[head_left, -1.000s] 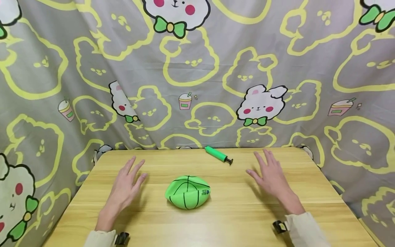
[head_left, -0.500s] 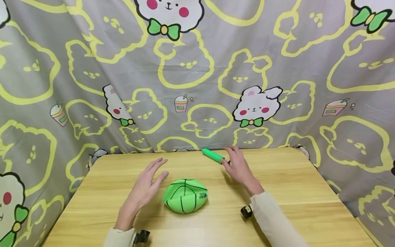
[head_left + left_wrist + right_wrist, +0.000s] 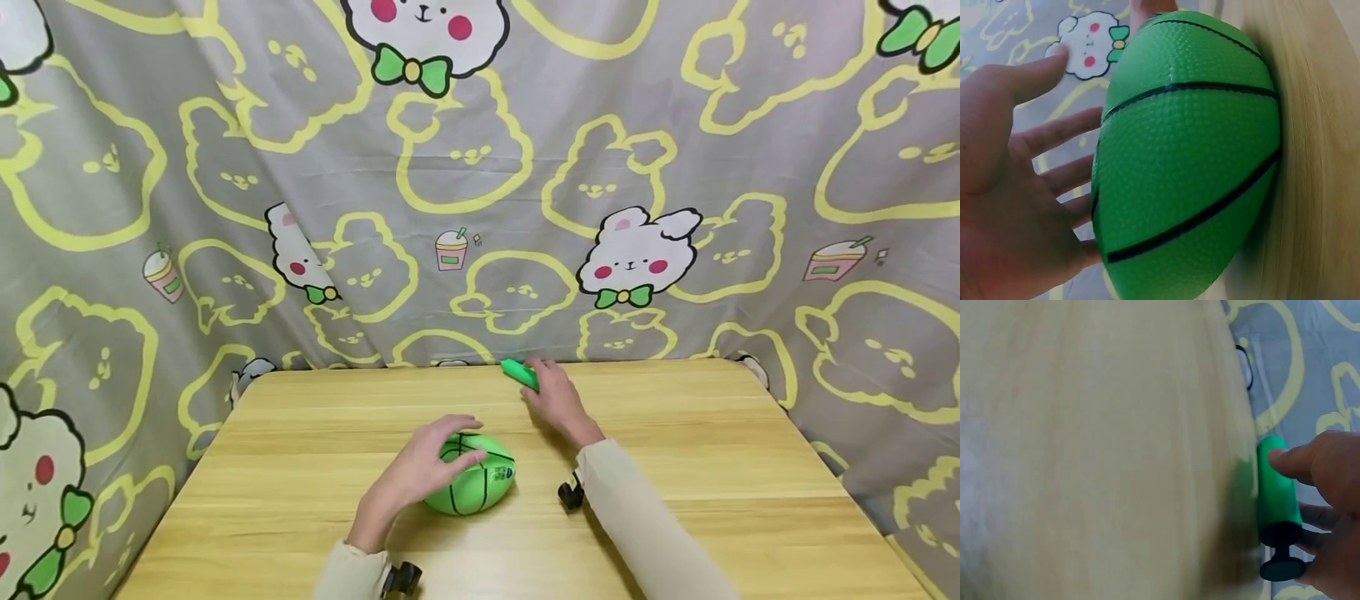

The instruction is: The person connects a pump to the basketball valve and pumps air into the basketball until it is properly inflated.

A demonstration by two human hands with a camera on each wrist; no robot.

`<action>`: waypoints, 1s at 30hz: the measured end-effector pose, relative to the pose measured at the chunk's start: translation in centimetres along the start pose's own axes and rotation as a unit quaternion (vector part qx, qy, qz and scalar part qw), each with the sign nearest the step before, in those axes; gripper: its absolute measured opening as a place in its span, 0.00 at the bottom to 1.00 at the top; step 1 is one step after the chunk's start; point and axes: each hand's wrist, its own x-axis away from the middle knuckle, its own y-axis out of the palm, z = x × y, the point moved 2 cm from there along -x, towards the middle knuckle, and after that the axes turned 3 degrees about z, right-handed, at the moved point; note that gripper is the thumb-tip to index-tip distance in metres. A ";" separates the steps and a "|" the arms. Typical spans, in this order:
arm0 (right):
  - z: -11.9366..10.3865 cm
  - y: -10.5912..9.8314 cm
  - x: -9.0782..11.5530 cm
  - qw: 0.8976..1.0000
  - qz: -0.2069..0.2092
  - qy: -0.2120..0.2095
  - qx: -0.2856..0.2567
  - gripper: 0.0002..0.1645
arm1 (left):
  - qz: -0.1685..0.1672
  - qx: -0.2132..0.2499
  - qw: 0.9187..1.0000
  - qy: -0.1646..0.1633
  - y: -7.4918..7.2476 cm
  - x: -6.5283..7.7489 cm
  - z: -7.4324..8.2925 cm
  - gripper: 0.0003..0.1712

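Note:
A green toy basketball (image 3: 472,487) with black lines lies on the table, misshapen rather than round. My left hand (image 3: 427,462) hovers over its left side, thumb spread from the fingers. In the left wrist view, the fingers (image 3: 1063,132) reach behind the ball; whether they touch it cannot be told. At the table's back edge, my right hand (image 3: 557,398) holds a green hand pump (image 3: 1275,487). The thumb lies on the pump's barrel, with other fingers on its far side. Its black plunger handle (image 3: 1282,569) shows in the right wrist view.
The wooden table (image 3: 285,467) ends at a grey patterned curtain (image 3: 510,167) behind it. A black wrist camera (image 3: 572,494) sits at the right cuff, and another camera (image 3: 402,577) at the left cuff.
My right hand has moved left to the pump and taken hold of it. My left hand has moved right, from beside the ball to over it.

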 end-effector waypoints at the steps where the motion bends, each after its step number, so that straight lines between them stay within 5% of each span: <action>1: 0.1 0.2 0.0 1.000 -0.003 0.004 0.006 0.28 | -0.013 -0.004 1.000 0.001 0.2 -0.1 0.0 0.30; 8: 0.4 -0.1 0.4 1.000 0.004 0.005 0.024 0.26 | -0.041 -0.053 0.997 0.030 0.3 -1.2 0.3 0.23; 15: -0.2 -1.5 1.6 1.000 0.012 0.004 0.015 0.26 | -0.069 -0.021 0.997 -0.014 -0.5 -0.5 -0.4 0.26; 21: -1.3 -3.3 3.1 1.000 0.023 -0.003 0.006 0.26 | -0.084 -0.041 0.995 0.022 -0.8 0.0 0.1 0.34; 30: -2.6 -6.0 6.8 0.998 0.049 -0.039 0.017 0.25 | -0.076 -0.019 0.995 0.054 -1.0 0.7 0.9 0.26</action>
